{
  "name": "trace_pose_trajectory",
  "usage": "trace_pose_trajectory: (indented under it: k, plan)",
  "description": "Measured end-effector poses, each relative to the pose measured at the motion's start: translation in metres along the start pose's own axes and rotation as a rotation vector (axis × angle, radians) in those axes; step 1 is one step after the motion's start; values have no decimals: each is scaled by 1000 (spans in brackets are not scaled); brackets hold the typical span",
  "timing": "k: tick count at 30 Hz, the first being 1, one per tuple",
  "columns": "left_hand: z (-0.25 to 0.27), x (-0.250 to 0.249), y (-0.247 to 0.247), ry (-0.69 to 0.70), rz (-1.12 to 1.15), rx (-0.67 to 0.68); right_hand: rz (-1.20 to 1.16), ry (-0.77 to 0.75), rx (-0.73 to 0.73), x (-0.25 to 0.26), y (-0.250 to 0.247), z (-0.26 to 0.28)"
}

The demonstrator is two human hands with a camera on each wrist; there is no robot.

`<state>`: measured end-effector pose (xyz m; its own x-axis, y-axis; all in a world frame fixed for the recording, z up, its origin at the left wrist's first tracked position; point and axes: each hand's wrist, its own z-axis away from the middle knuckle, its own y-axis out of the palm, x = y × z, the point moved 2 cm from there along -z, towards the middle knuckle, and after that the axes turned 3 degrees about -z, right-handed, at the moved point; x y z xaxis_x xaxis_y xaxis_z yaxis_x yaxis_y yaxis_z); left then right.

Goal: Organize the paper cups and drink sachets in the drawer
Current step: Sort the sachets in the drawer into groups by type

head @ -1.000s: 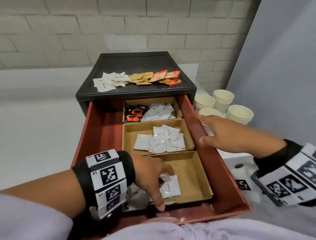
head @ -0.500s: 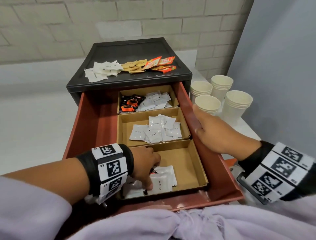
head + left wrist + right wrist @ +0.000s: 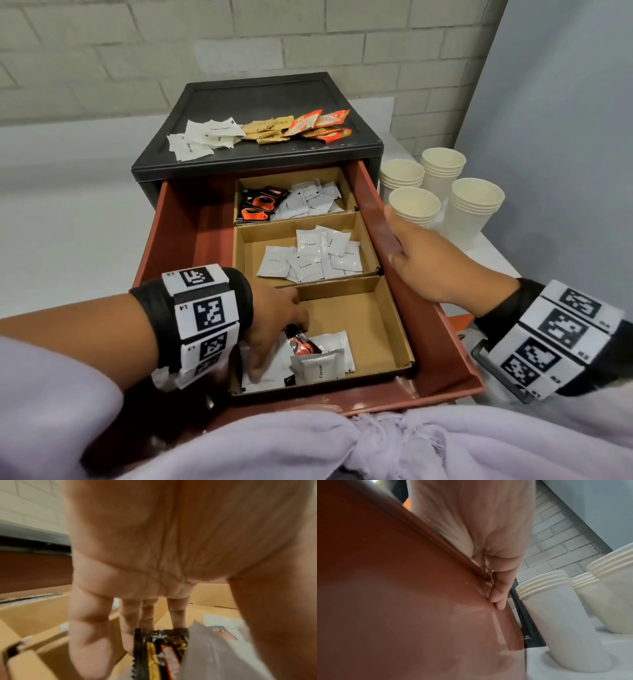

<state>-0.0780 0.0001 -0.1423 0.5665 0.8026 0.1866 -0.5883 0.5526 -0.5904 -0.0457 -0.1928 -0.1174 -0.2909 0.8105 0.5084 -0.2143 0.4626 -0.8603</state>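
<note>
The left hand (image 3: pixel 274 322) reaches into the brown cardboard compartment (image 3: pixel 376 329) at the 6 o'clock end of the red-brown plastic drawer (image 3: pixel 178 240). Its fingers pinch a black-and-orange foil coffee sachet (image 3: pixel 301 342) lying among white cream sachets (image 3: pixel 320 368). The sachet looks light, floppy and slippery, so it is best taken by a sealed edge. The right hand (image 3: pixel 431 260) clasps the drawer's 3 o'clock wall, fingers curled over it.

- White rectangular foil sachets (image 3: pixel 310 245), middle cardboard compartment: printed "Cream".
- White foil sachet (image 3: pixel 318 368), nearest compartment: "Cream", running sideways.
- Black-and-white square code markers (image 3: pixel 209 310), left wristband: adjoining small characters illegible.
- Remaining sachet print: too small to read.
</note>
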Motion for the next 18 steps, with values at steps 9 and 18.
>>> trace_pose_trajectory:
  k: [9, 18]
  plan:
    - [-10, -8, 9, -79, -102, -109, 9, 17, 10, -2, 0, -1]
    - [-1, -2, -3, -36, 129, -60, -8, 28, 6, -4, 0, -1]
